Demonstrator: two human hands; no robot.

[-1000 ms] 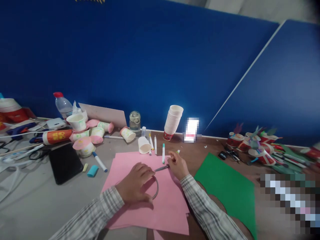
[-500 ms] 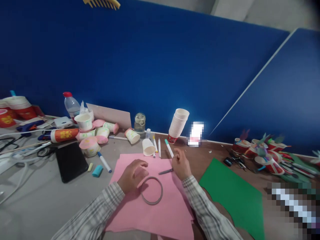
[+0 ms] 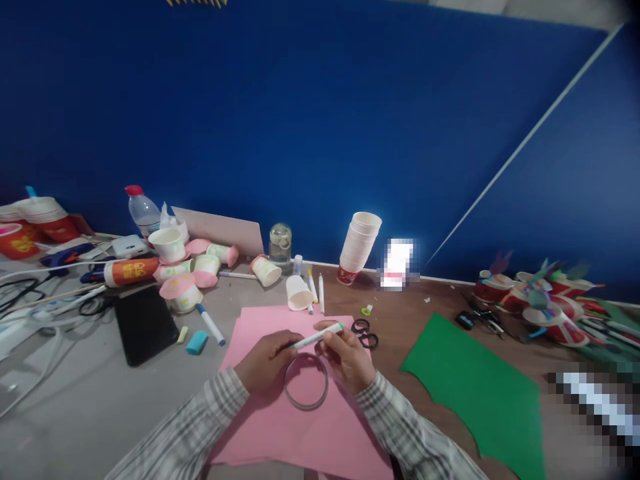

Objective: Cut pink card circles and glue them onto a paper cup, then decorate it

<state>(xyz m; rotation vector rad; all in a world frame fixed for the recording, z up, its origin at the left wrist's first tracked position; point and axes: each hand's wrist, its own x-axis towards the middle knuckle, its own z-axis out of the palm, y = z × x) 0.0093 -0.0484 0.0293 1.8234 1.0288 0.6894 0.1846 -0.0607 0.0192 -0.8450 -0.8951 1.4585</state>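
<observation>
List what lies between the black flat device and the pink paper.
Head view: a small pale-yellow block, a blue block and a blue-and-white marker, left to right on the grey tabletop.

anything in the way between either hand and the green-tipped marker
Nothing visible: the left hand and right hand both hold the green-tipped marker. The grey ring lies on the pink paper nearer the camera, out of the way.

A blue partition (image 3: 280, 120) rises behind the tabletop (image 3: 90, 420), crossed at right by a pale diagonal strip (image 3: 530, 139). The tabletop is grey at left, brown at right.
</observation>
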